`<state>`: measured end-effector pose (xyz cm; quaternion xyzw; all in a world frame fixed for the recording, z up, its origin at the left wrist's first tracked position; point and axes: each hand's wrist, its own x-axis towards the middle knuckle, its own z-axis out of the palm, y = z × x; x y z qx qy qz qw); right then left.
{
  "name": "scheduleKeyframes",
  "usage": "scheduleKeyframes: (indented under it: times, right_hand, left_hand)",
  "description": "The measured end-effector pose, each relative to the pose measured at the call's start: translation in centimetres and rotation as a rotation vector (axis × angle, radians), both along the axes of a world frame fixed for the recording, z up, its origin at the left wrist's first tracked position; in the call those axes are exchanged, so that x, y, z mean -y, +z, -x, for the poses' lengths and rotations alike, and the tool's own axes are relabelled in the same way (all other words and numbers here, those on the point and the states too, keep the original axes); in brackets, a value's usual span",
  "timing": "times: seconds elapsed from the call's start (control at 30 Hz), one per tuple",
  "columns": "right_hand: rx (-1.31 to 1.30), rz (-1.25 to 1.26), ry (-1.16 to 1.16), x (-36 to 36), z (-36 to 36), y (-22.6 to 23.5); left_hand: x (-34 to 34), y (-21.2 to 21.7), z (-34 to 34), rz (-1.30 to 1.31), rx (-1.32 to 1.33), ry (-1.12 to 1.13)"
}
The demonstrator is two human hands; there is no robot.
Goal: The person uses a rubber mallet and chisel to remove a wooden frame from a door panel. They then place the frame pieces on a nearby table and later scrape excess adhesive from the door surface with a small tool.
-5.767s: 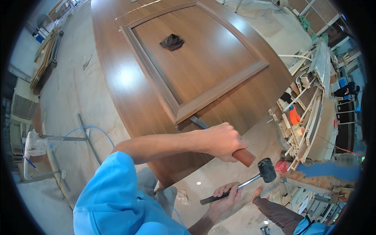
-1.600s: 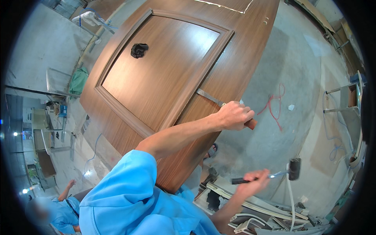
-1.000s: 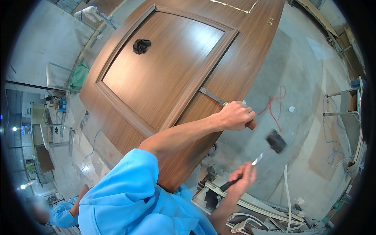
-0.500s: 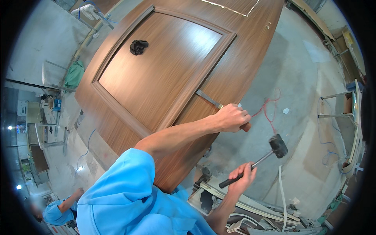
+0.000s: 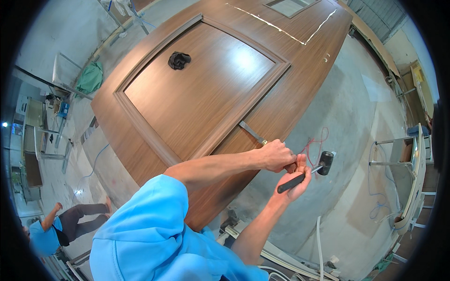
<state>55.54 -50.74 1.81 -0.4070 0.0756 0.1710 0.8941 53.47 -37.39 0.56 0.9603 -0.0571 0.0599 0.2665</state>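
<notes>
A brown wood-grain door panel (image 5: 276, 107) lies in front of me, with a raised moulding frame (image 5: 225, 129) on it. My left hand (image 5: 277, 155) is closed round the wooden handle of a chisel (image 5: 253, 133). The flat blade tip meets the moulding's outer edge on its right side. Just right of and below it, my right hand (image 5: 295, 181) holds a mallet (image 5: 324, 163) by its black grip, the dark head pointing right. Some of the right hand's fingers stretch up beside the chisel handle's end; whether they touch it I cannot tell.
A crumpled black item (image 5: 179, 60) lies on the panel. White lines of filler or glue (image 5: 304, 43) run near a small framed opening. Red cord (image 5: 313, 143) is on the floor. Trim strips (image 5: 281, 257) are piled below. A co-worker (image 5: 47, 234) in blue is at lower left.
My right hand and the mallet have moved up close to my left hand, and some fingers have stretched out. The chisel stays against the moulding. The whole view has shifted slightly.
</notes>
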Motion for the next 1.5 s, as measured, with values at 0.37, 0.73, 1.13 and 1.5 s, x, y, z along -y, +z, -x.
scheduleKeyframes:
  times: [0.37,0.73,1.13,1.5]
  right_hand:
    - [0.056,0.047,0.045,-0.1,0.2,2.4]
    - [0.101,0.114,0.091,-0.4,0.4,4.2]
    - [0.149,-0.025,0.153,0.4,-0.2,3.7]
    - [0.230,0.145,0.188,3.4,-0.3,2.5]
  left_hand:
    - [-0.3,1.6,-0.1,0.072,-0.063,-0.018]
    - [-0.5,2.3,-0.1,0.086,-0.064,-0.015]
    - [-0.9,2.0,-0.1,0.118,0.030,-0.005]
    - [0.3,-1.8,0.5,-0.086,0.374,0.086]
